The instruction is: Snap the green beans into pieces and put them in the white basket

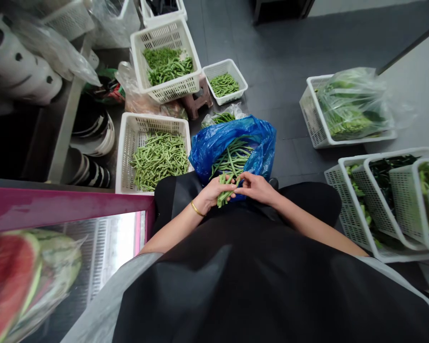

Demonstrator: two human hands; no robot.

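My left hand (215, 191), with a gold bangle at the wrist, is closed around a small bunch of green beans (223, 196). Fingers bent in a pinch, my right hand (253, 187) meets the right side of that bunch, at a long bean. Both hands are over the near edge of a blue plastic bag (264, 138), which gapes wide between my knees. Long whole green beans (238, 155) lie inside it. To the left, a white basket (123, 152) holds a heap of short bean pieces (160, 162).
Behind the bag are a small white basket (240, 93) of beans and a larger basket (196, 76) of green vegetables on a stool (199, 97). Baskets of bagged greens (357, 105) and leaves stand right. A glass-topped case with cut watermelon (10, 281) is near left.
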